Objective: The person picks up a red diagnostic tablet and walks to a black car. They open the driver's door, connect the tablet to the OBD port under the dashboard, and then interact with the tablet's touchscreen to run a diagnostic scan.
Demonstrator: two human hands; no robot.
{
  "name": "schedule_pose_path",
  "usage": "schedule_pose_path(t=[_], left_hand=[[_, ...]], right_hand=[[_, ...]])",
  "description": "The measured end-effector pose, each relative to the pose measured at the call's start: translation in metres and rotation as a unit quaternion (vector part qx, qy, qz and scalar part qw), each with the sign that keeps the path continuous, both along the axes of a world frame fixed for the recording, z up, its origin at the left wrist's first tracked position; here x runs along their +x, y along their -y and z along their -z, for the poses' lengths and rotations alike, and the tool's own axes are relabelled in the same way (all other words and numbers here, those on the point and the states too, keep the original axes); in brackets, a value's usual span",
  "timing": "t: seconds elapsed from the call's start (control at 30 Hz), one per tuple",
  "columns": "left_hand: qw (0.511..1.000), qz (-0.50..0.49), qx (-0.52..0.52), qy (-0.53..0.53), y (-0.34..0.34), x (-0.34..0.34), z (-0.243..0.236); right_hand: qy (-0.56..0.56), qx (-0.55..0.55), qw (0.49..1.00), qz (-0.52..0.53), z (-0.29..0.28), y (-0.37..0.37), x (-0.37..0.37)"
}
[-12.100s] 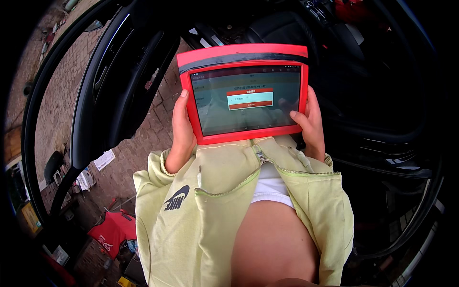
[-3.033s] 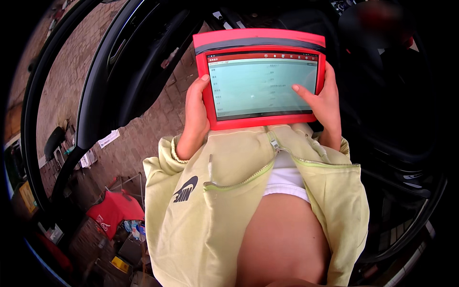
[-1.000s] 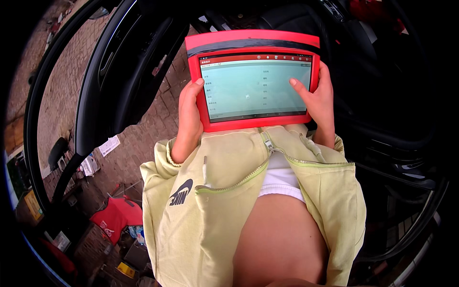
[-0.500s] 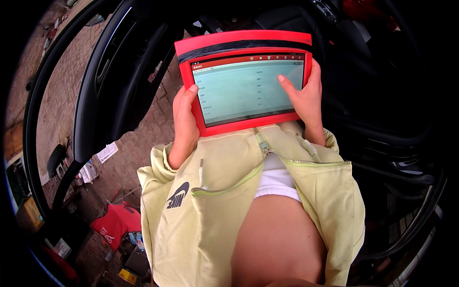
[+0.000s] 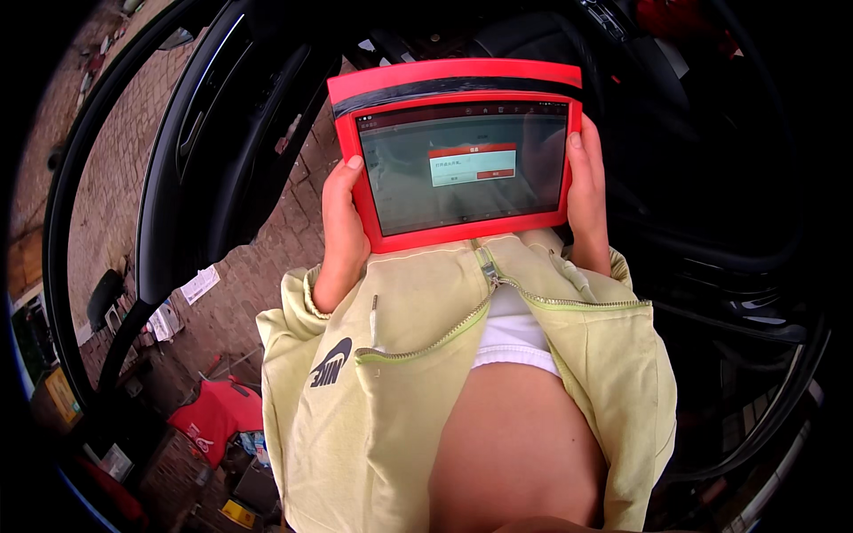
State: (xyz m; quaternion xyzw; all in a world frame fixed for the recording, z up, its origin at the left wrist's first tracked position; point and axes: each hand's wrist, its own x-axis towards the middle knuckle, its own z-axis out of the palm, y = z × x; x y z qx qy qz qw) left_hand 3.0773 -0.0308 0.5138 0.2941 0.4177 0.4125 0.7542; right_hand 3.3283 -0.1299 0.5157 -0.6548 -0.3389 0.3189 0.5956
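Note:
A tablet in a thick red case with a black band along its top is held up in front of my body. My left hand grips its left edge, the thumb lying on the red rim. On the opposite edge my right hand is closed round the case, its thumb on the rim by the screen. Most fingers of both hands are hidden behind the tablet. The screen is dimmed, and a small pop-up box with a red header and two buttons shows at its middle.
An open car door stands to the left, over brick paving. Black car seats are ahead and to the right. Lower left, a red cloth, a white paper sheet and a yellow box lie on the ground.
My right thumb has left the screen and moved right to the case's rim. A bright list page has dimmed, with a pop-up box now over it. My left hand keeps its grip.

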Motion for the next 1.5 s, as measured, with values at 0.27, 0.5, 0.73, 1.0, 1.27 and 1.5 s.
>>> schedule_pose_path(t=[0.27,0.5,0.73,1.0,1.27,1.5], left_hand=[[1.000,0.008,-0.009,0.023,0.000,-0.003,0.002],[0.998,-0.042,-0.024,-0.047,0.004,0.008,-0.006],[0.998,-0.023,-0.020,-0.046,0.004,0.007,-0.008],[0.999,-0.023,-0.029,-0.025,0.003,0.005,-0.004],[0.999,-0.013,-0.031,-0.018,0.001,0.004,-0.004],[0.999,-0.026,-0.024,-0.029,0.003,0.008,-0.005]], right_hand=[[0.026,-0.010,0.999,-0.021,0.003,0.003,0.003],[0.167,-0.059,0.983,-0.042,-0.009,0.004,-0.012],[0.276,-0.094,0.956,-0.029,-0.016,-0.001,-0.020],[-0.013,0.029,0.999,-0.031,-0.008,0.009,-0.006],[-0.031,0.034,0.999,-0.015,0.001,0.008,0.000],[-0.012,0.025,1.000,-0.014,-0.002,0.008,0.000]])
